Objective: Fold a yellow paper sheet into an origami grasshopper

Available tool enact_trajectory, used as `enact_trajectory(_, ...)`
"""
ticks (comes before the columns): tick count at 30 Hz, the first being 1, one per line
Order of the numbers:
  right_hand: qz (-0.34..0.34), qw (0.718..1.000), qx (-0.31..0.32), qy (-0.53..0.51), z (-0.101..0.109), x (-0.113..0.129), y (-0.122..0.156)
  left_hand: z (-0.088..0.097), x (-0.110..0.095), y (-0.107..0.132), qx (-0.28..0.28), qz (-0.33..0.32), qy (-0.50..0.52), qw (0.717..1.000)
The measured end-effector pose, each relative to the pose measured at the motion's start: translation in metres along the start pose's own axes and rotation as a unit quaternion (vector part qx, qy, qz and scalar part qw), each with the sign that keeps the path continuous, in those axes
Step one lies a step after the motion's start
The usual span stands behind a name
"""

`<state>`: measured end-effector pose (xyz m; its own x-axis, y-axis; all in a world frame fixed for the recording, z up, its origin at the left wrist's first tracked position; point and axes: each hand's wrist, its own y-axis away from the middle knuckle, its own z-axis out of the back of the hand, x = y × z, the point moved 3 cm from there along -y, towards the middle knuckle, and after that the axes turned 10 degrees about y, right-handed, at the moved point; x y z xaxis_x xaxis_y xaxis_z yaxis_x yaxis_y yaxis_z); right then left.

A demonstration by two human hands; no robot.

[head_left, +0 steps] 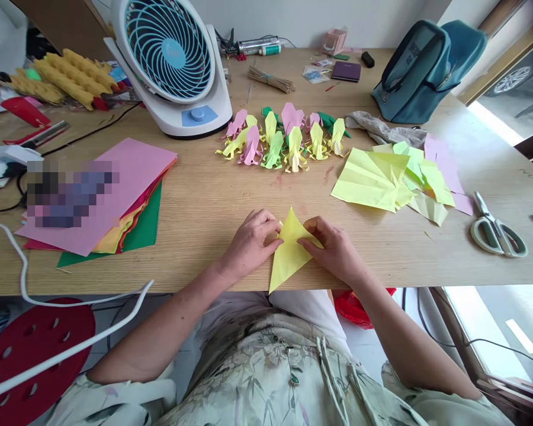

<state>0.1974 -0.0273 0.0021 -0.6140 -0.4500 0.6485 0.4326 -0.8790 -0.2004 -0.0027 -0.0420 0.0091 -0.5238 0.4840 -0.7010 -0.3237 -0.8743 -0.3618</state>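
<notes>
A yellow folded paper (pixel 288 254), kite-shaped, lies at the near edge of the wooden table (pixel 204 201), its long tip hanging over the edge. My left hand (pixel 251 242) pinches its left side with bent fingers. My right hand (pixel 335 248) presses and pinches its right side. Both hands rest on the tabletop.
Several finished paper figures (pixel 284 139) stand in rows mid-table. A stack of coloured sheets (pixel 115 201) lies left, creased yellow-green papers (pixel 391 177) right, scissors (pixel 495 228) far right. A desk fan (pixel 173 65) and a blue bag (pixel 420 68) stand at the back. A white cable (pixel 71 349) hangs off the front left.
</notes>
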Motion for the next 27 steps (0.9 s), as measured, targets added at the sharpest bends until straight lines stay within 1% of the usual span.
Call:
enact_trajectory(3, 0.012, 1.0, 0.022, 0.012, -0.002, -0.001, -0.001, -0.003, 0.003, -0.001, 0.041, -0.006, -0.012, 0.999)
enact_trajectory(8, 0.075, 0.994, 0.052, 0.059, -0.004, 0.0, 0.0, -0.003, 0.006, -0.002, 0.083, -0.024, -0.012, 0.996)
enact_trajectory(15, 0.092, 0.989, 0.06, 0.096, -0.002, 0.003, 0.003, 0.0, 0.004, 0.0, 0.103, -0.049, 0.003, 0.993)
enact_trajectory(21, 0.11, 0.986, 0.059, 0.11, 0.001, 0.005, 0.008, 0.001, 0.002, 0.005, 0.121, -0.087, -0.026, 0.989)
enact_trajectory(27, 0.129, 0.983, 0.051, 0.123, 0.001, 0.006, 0.011, 0.003, 0.002, 0.008, 0.13, -0.11, -0.052, 0.984)
